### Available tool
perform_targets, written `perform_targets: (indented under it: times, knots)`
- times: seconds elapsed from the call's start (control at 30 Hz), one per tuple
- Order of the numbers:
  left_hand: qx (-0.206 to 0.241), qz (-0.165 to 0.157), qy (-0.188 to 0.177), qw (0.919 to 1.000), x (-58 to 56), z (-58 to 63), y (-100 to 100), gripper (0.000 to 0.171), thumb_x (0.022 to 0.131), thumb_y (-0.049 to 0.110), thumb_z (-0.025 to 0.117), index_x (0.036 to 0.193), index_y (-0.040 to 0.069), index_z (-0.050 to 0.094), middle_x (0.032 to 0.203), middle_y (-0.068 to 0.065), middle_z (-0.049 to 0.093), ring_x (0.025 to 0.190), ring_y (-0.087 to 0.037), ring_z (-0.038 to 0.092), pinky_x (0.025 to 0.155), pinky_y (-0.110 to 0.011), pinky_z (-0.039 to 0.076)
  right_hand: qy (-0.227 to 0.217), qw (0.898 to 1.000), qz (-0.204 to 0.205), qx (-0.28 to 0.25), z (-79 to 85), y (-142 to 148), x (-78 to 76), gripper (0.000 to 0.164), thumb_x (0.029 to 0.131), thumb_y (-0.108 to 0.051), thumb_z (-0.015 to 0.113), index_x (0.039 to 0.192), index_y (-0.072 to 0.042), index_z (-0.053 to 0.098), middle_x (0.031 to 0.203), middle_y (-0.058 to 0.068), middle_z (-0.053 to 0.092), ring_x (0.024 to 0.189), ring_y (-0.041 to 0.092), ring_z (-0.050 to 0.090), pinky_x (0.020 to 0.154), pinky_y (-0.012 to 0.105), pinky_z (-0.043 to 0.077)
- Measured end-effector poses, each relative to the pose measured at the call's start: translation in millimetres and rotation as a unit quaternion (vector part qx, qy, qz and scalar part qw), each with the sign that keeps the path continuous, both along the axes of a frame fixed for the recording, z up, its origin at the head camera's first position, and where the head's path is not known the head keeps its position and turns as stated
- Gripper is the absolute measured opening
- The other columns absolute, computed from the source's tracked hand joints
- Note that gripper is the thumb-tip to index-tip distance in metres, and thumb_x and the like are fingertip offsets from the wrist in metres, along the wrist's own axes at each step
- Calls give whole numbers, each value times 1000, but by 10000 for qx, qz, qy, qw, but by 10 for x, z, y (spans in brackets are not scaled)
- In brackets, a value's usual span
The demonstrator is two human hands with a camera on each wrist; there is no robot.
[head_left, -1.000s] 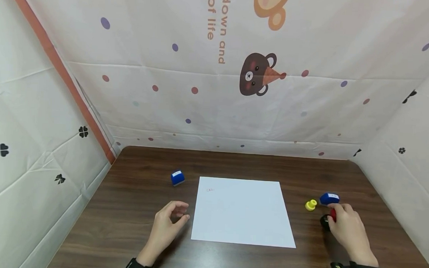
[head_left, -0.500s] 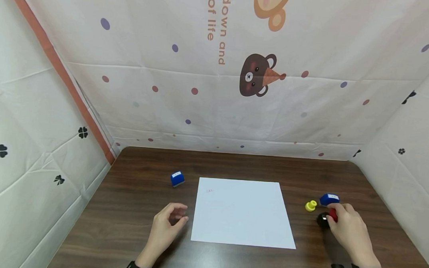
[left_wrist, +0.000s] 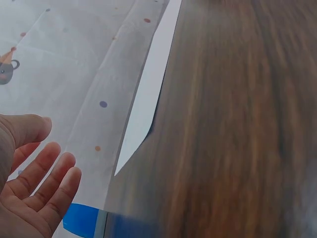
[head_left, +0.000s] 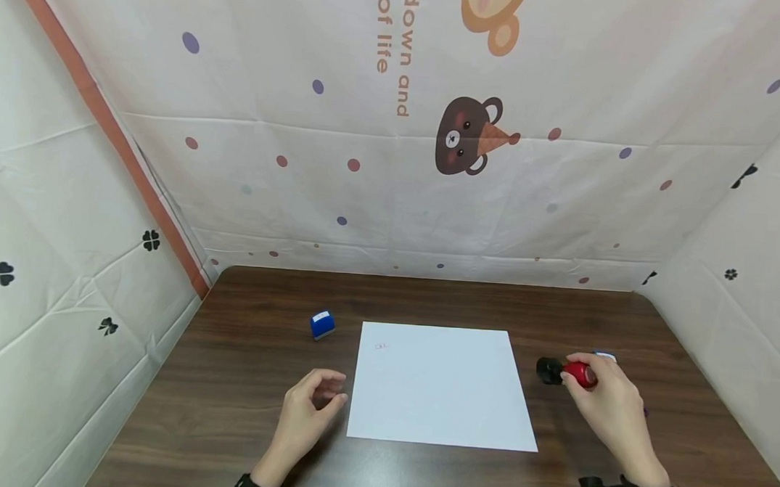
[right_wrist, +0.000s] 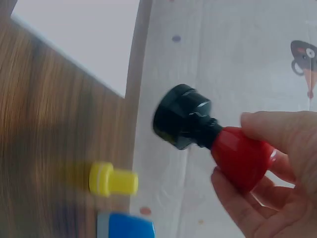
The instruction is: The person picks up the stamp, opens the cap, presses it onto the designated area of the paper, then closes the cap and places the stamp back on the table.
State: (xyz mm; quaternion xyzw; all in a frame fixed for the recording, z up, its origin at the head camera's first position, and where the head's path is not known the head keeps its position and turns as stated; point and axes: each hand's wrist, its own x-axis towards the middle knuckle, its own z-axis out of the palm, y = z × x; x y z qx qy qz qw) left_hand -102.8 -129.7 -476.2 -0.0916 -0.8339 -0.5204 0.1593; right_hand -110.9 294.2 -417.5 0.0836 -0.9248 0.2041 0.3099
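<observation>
My right hand [head_left: 608, 405] pinches the red bulb handle of a stamp [head_left: 579, 374] between thumb and fingers. In the right wrist view, the round black head of the stamp [right_wrist: 183, 116] points away from the palm, tilted above the table. A small yellow knobbed piece [right_wrist: 116, 179] stands below it there, hidden in the head view. To the left of the white paper [head_left: 442, 391], my left hand [head_left: 307, 418] holds nothing, its fingers loosely curved. The left wrist view shows those relaxed fingers [left_wrist: 62, 193] near a blue block [left_wrist: 81, 219].
The paper lies mid-table with a faint red mark at its upper left. One blue block [head_left: 322, 325] with a white label sits beyond the left hand; another blue block [right_wrist: 130, 225] is mostly behind the right hand. Printed cloth [head_left: 268, 194] hangs behind the brown table [head_left: 263, 296].
My right hand has lifted the stamp and carried it left and slightly away from me, tipping its black head toward the paper. The left hand has barely moved.
</observation>
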Motion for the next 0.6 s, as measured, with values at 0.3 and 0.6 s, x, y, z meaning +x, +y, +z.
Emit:
perform_targets:
  times: [0.3,0.6]
  knots:
    - [211,-236,70,9995,-33,8,137,26,74,-3,72,96,8,64,90,-6,65,74,-6,62,65,-25,56,-234,9960,92,-855,-50,-274,-104,32,69,3,76,98,-1,63,86,12,60,69,13,49,55,4,43]
    - [428,-568,-15,9975,-82,57,355,27,75,0,73,99,8,64,97,-10,65,84,-24,65,73,-31,56,-809,9821,286,-1678,-194,-585,-169,30,75,-7,75,103,-6,61,96,12,63,79,17,55,62,8,46]
